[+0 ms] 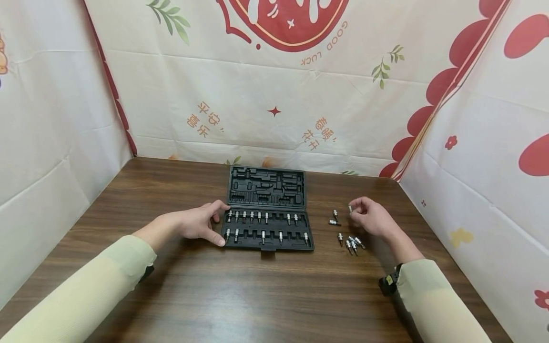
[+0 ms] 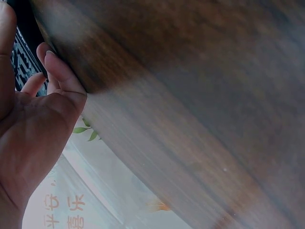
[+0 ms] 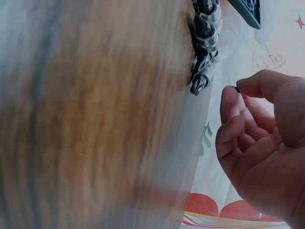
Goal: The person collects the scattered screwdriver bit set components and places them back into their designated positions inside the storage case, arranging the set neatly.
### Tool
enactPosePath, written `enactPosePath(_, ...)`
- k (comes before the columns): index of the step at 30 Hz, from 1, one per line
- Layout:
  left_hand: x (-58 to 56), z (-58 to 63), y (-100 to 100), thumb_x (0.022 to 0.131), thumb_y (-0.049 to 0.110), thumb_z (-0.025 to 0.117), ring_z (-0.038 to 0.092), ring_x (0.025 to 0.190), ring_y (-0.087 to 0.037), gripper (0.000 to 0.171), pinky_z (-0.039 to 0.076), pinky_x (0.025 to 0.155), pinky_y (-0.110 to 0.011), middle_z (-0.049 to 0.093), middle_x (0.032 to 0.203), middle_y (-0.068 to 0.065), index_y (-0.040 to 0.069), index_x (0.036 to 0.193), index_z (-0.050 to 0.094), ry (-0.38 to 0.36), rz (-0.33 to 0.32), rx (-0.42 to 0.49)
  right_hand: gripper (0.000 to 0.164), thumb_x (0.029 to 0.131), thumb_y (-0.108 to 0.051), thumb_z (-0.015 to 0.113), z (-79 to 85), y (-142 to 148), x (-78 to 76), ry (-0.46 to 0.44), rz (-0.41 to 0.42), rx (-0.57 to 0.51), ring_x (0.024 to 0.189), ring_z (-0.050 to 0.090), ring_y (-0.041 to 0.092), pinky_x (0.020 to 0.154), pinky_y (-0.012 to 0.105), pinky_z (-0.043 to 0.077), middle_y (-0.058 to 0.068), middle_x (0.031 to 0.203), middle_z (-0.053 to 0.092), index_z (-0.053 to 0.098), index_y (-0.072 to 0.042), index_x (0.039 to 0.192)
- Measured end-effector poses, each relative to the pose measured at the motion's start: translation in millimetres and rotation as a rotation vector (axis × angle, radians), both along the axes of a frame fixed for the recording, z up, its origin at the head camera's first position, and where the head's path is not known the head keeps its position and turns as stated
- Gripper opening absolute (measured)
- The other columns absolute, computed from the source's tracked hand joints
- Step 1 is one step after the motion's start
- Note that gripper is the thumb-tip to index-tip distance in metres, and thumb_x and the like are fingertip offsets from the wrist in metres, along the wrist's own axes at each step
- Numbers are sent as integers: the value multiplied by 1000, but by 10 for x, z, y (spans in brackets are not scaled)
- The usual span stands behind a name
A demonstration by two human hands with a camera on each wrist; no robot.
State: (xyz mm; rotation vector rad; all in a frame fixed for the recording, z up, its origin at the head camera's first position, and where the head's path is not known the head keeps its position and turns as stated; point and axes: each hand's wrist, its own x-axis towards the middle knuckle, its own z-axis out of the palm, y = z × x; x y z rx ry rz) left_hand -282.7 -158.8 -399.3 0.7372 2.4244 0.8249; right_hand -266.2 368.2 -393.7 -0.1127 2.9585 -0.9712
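Observation:
A black socket case (image 1: 268, 229) lies unfolded on the table, with several silver bit sockets standing in two rows of its front half. My left hand (image 1: 199, 223) rests at the case's left side, thumb at the front corner and index finger by the hinge. In the left wrist view, part of the case shows past the left hand (image 2: 43, 119). My right hand (image 1: 372, 216) pinches a small silver bit socket (image 1: 350, 208) between thumb and fingertips, above the table right of the case. The right wrist view shows only the piece's dark tip (image 3: 237, 89) between the fingers.
Loose bit sockets (image 1: 352, 244) lie in a cluster just in front of the right hand, with others (image 1: 335, 214) closer to the case. The lid (image 1: 267, 186) leans back behind the tray, near the printed cloth wall (image 1: 257, 119). Cloth also hangs at both sides.

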Motion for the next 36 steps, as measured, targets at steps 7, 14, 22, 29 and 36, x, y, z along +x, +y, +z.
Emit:
enactPosePath(7,9,12,6,90,41,93,64,105,-22,104,51,99,-41,50,136,-21,8,167,30,-6,6,-1,34,108,-15,70,35,-82,2,50,7,-136,82,69,20,70,33,56,19,108,74,61,-6,140)
enactPosePath(14,6,11,8,90,41,93,64,105,-22,104,51,100,-42,51,137,-21,8,167,30,-3,6,-3,45,106,-28,76,110,-192,-7,8,7,-284,89,73,18,74,35,59,22,126,76,60,-10,143)
enactPosePath(22,7,10,4,91,40,92,66,105,-21,103,52,100,-42,52,136,-21,7,166,30,6,-4,-4,49,104,-20,78,157,-308,-22,-30,54,-391,90,76,20,67,34,55,10,121,76,56,-9,146)
enactPosePath(29,12,20,2,91,42,92,67,105,-21,103,53,100,-43,53,136,-22,8,166,30,14,-3,-12,43,104,-18,78,215,-398,10,2,79,-420,87,75,20,60,31,49,-4,108,75,58,-11,142)
enactPosePath(36,9,4,-2,91,43,92,66,105,-21,104,53,100,-44,52,136,-22,8,167,30,13,-7,-11,43,103,-18,79,224,-478,13,27,90,-414,89,71,20,67,30,56,-4,108,74,60,-10,141)
